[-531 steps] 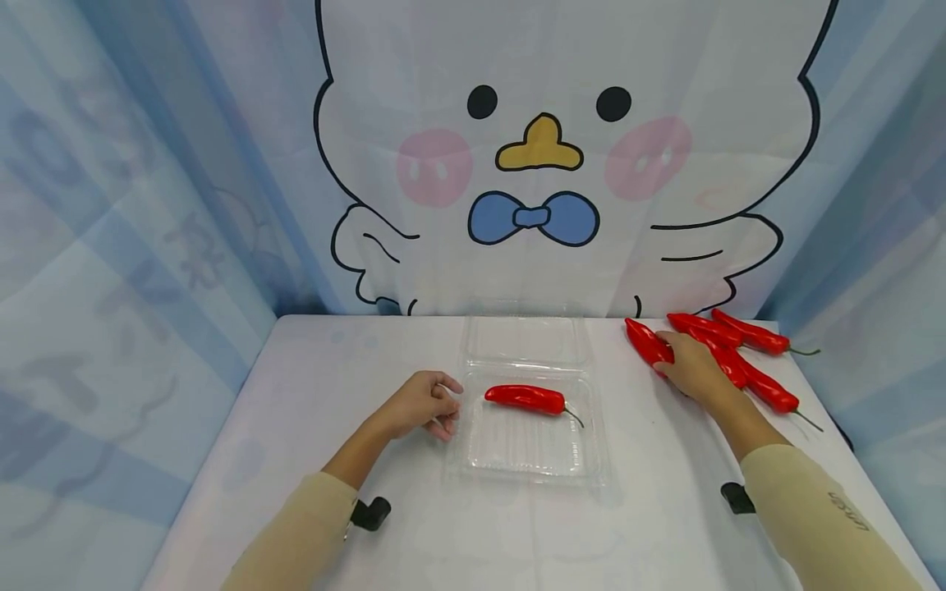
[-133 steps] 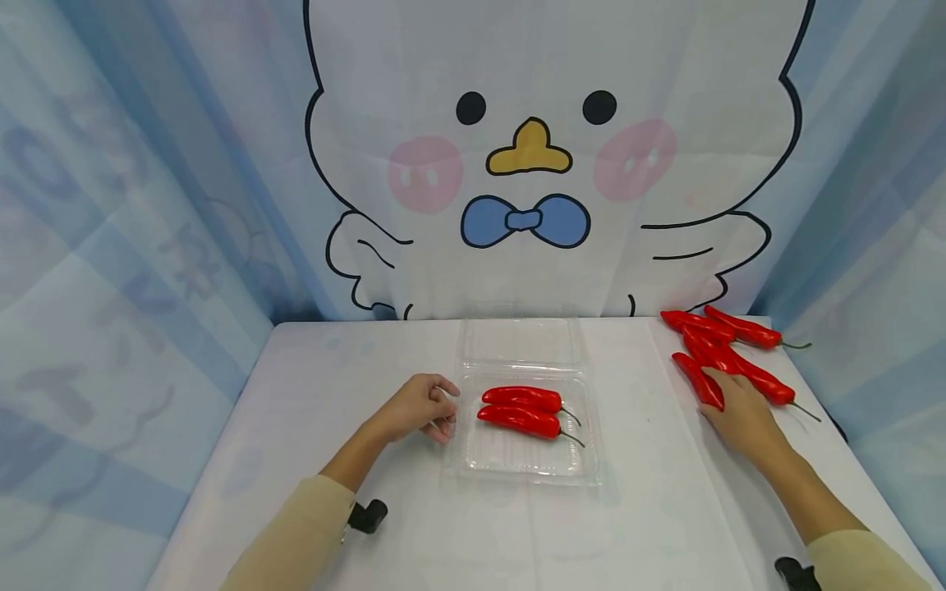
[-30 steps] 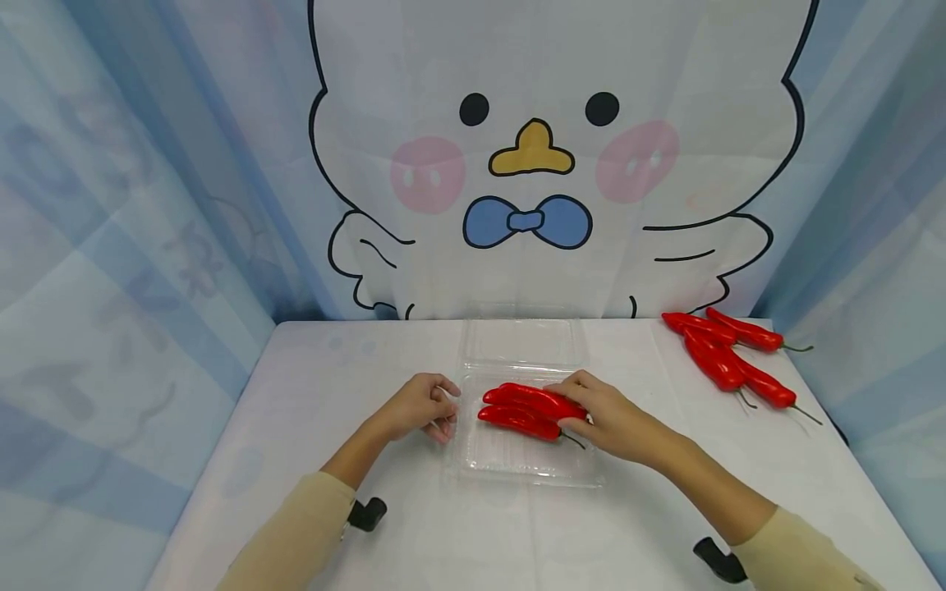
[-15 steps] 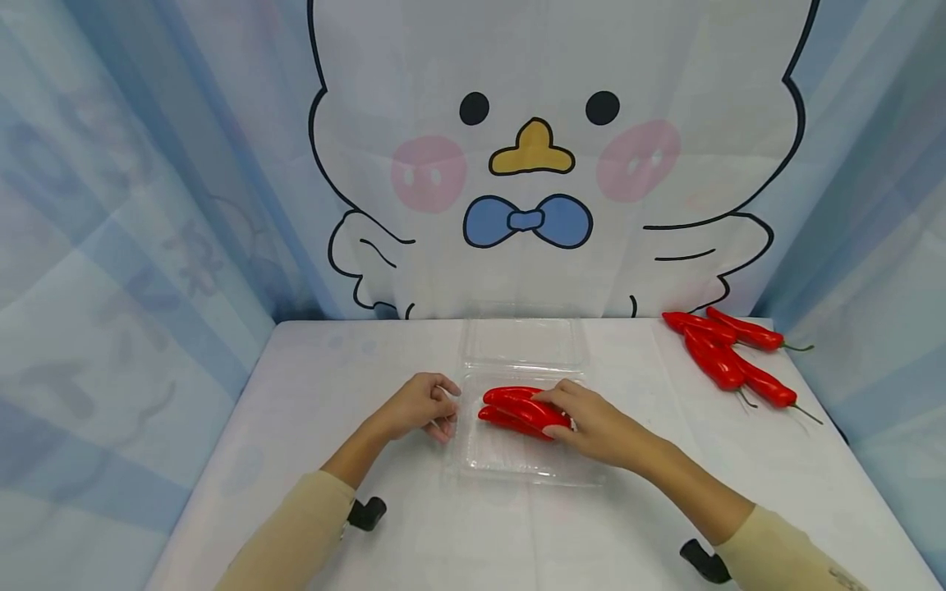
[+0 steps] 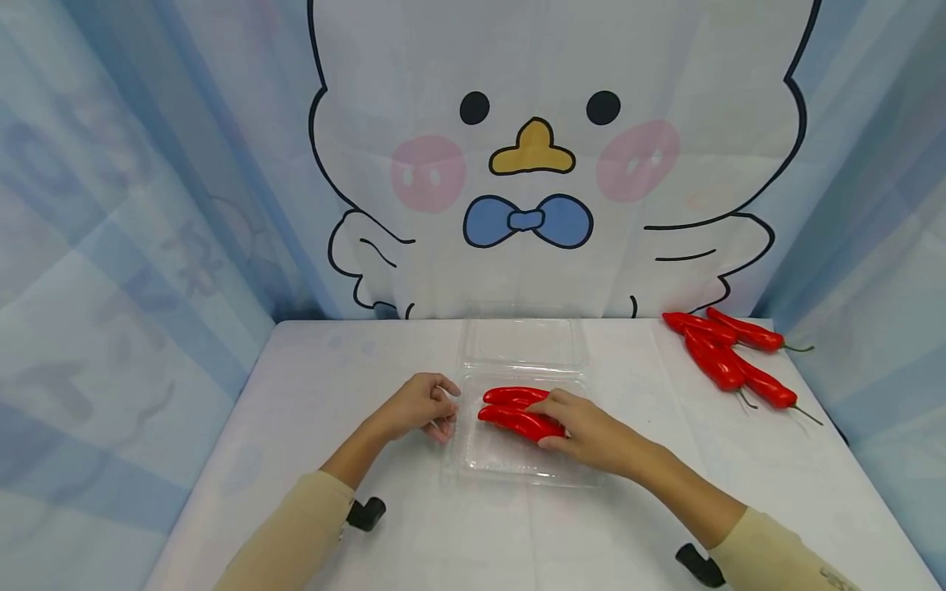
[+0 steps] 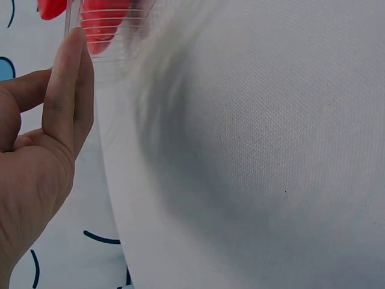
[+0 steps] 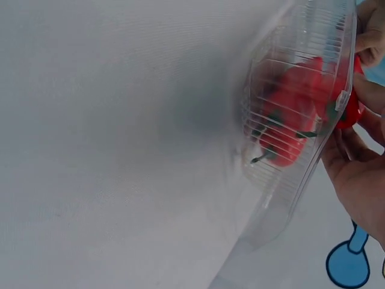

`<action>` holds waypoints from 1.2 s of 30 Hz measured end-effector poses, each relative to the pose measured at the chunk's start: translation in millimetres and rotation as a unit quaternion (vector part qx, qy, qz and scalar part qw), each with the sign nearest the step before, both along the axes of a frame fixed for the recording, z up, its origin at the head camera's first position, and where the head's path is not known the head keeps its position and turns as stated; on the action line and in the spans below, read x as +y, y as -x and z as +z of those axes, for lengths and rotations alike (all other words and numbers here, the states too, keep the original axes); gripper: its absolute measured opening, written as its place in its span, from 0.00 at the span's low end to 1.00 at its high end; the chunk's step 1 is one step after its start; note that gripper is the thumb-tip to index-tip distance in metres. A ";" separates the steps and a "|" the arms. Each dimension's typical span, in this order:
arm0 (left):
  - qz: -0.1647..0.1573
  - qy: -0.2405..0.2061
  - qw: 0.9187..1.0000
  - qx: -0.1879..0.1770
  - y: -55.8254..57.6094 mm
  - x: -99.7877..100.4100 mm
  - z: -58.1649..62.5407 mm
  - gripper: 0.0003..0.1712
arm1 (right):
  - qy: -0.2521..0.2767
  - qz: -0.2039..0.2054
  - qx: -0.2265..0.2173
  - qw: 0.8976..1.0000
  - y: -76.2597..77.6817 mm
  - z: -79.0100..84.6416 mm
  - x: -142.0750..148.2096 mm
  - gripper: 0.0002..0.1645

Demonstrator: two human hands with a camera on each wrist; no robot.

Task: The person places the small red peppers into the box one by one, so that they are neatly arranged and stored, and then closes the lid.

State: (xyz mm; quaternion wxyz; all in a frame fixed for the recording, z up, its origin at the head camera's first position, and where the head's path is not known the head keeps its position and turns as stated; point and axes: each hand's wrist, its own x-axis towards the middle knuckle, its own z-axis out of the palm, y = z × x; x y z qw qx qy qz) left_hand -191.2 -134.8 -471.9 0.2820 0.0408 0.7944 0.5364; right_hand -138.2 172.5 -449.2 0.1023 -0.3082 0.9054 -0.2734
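A clear plastic clamshell container (image 5: 473,468) lies open on the table. My right hand (image 5: 594,435) holds a red chili pepper (image 5: 521,422) by its stem end over the container's tray; thumb and fingers lie on opposite sides of it. In the right wrist view, this pepper (image 7: 349,115) sits at the rim, above other peppers (image 7: 286,99) seen through the ribbed wall. Behind it in the head view, another red pepper (image 5: 510,395) lies in the tray, partly covered by my fingers. My left hand (image 5: 421,406) stays at the container's left side, its extended fingertips (image 6: 75,37) at the wall.
Several more red peppers (image 5: 713,359) with green stems lie in a loose group at the table's back right. The container's lid (image 5: 523,341) is folded back toward the cartoon-printed curtain (image 5: 532,271) behind the table (image 5: 332,345).
Over the last second, my right hand has brought the pepper toward me and slightly left, from the tray's back to its middle. Earlier it took this pepper from the right-hand group. The left hand stays put.
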 end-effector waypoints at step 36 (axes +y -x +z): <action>-0.004 0.006 1.000 0.007 0.6 0.7 -1.4 0.17 | -0.067 -0.007 0.090 0.994 -9.2 -21.3 -9.7 0.27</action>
